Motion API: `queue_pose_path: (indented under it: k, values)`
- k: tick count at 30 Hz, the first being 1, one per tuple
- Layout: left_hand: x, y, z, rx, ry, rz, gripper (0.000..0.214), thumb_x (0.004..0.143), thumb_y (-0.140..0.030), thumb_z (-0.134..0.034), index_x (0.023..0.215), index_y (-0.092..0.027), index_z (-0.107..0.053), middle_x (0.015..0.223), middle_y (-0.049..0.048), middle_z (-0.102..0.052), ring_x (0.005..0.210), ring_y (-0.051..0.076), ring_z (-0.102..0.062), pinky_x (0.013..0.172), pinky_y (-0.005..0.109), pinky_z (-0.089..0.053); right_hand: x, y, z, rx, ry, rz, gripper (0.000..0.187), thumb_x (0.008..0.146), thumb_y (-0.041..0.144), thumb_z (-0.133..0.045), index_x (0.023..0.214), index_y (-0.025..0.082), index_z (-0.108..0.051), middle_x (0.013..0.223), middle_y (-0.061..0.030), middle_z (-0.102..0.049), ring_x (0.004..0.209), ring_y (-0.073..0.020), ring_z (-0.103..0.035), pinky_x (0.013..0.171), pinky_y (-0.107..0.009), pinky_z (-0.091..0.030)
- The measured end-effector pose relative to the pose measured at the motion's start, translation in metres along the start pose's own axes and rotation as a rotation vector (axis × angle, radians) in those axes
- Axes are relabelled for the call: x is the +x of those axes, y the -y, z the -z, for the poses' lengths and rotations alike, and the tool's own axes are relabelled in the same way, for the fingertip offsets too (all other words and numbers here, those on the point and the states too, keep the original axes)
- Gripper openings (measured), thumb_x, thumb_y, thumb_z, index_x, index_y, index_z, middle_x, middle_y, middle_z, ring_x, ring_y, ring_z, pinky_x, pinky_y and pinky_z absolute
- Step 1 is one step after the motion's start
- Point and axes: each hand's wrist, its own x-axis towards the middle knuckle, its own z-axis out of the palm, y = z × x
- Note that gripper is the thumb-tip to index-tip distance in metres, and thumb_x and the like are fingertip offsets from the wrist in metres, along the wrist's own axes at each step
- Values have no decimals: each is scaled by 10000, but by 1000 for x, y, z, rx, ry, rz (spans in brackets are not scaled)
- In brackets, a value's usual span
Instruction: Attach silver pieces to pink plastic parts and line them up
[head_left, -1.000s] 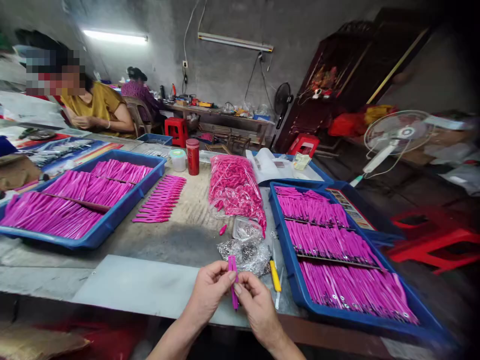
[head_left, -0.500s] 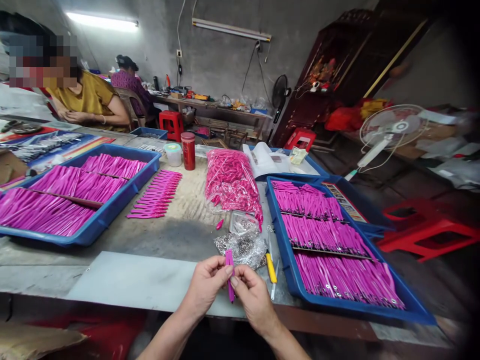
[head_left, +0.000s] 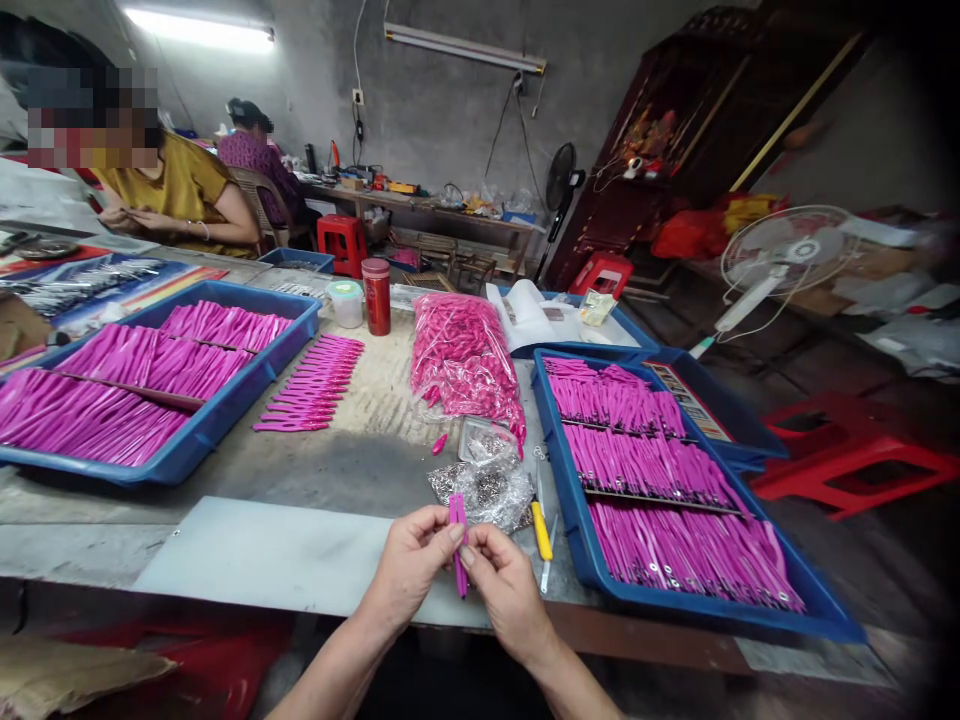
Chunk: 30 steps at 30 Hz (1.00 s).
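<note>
Close to the table's front edge, my left hand [head_left: 417, 556] and my right hand [head_left: 504, 583] pinch one narrow magenta strip [head_left: 458, 512] between thumbs and fingers. It stands nearly upright, with its top end split in two and a dark tip at the bottom. My fingers cover its middle. Just behind it lies a clear plastic bag [head_left: 496, 492] of small metal pieces. A yellow-handled tool [head_left: 540, 532] rests to the right of my hands. Farther back, a row of similar magenta strips [head_left: 311, 383] with pinkish-red ends lies on the table.
Blue trays full of magenta strips stand at left [head_left: 169, 462] and right [head_left: 577, 545]. A large bag of pink pieces [head_left: 465, 350], a red cup [head_left: 377, 300] and a lidded tub [head_left: 346, 304] stand farther back. A pale sheet [head_left: 277, 555] lies front left. A co-worker [head_left: 187, 190] sits far left.
Both hands keep their pinch on the magenta strip, with barely any movement. The view has shifted very slightly. The co-worker's hands at far left have moved a little.
</note>
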Motion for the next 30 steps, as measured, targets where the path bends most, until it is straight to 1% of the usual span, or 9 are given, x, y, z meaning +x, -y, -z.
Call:
queue_pose_path:
  k: [21, 30]
  values:
    - [0, 1, 0, 13, -10, 6, 257, 593, -364, -659, 643, -125, -578, 526, -36, -502, 487, 71, -424, 482, 190, -357, 0, 3, 2, -42, 16, -10, 225, 799, 356, -462, 675, 168, -455, 591, 29, -408, 553, -94, -373, 511, -213, -318]
    - [0, 0, -1, 23, -19, 6, 254, 589, -364, -659, 624, -127, -573, 519, -38, -499, 488, 71, -424, 486, 190, -357, 0, 0, 2, -43, 26, -7, 217, 800, 350, -465, 681, 168, -459, 594, 30, -406, 552, -94, -372, 513, -214, -321]
